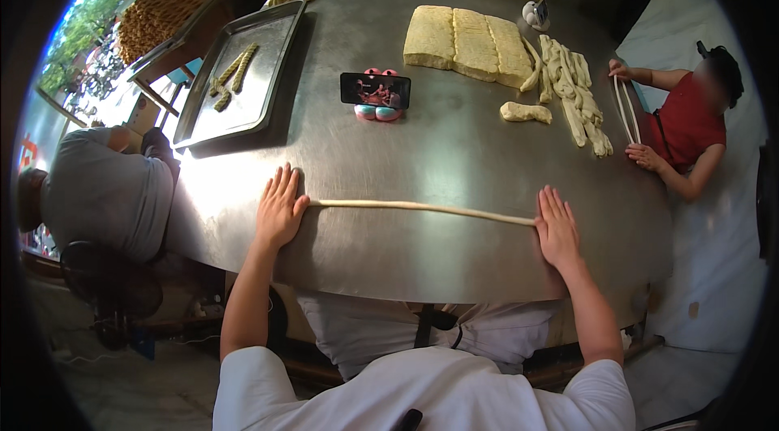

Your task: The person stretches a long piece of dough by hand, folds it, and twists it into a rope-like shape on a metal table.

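One dough rope [422, 207], perhaps red lettering [29, 148]

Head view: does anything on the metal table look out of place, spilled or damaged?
Mildly odd: a lit phone stands on a pink-and-blue holder, a non-food item near the dough slab. The dough rope between left hand and right hand looks unbroken; no spill shows.

Bare grey metal tabletop [422, 260] leaves passage in front of the long, thin, pale dough strand [422, 206]. Beyond it, open space reaches the black rectangular phone [375, 91] on its pink-and-blue stand [377, 114]. A lane runs back between phone and shallow rectangular metal tray [272, 41]. Right of the phone, the thick yellowish dough slab [466, 48] and heaped pale dough strips [568, 82] block the way.
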Motion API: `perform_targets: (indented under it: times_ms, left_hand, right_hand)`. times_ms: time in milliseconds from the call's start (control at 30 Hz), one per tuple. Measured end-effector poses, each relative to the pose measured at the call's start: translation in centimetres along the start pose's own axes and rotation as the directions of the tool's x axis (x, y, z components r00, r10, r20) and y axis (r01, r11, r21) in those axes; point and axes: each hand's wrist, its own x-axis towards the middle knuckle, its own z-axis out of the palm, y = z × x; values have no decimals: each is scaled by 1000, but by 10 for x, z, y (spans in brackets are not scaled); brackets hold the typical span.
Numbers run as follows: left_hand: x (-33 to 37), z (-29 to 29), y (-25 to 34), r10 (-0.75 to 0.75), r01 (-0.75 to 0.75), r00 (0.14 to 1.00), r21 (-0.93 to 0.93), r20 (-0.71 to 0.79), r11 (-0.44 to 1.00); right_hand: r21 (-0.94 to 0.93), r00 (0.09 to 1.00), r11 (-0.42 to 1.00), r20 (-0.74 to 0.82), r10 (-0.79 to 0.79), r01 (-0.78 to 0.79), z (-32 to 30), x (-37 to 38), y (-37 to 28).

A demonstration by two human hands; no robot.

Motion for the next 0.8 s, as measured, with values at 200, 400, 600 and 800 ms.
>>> perform_targets:
  times_ms: [200, 400, 600, 800]
  left_hand:
    - [36, -6, 6, -271, 280, 958, 109, -90, 954]
    - [-43, 3, -22, -93, 95, 995, 35, -45, 995]
    - [45, 12, -30, -128, 131, 980, 7, -153, 991]
    - [-1, -9, -1, -205, 207, 978, 110, -27, 972]
  right_hand:
    - [-173, 993, 979, -73, 93, -104, -7, 24, 23]
    - [-57, 987, 998, 162, 5, 5, -10, -51, 2]
    - [-76, 992, 991, -59, 108, -113, -2, 38, 39]
    - [-81, 996, 997, 86, 12, -5, -8, -26, 19]
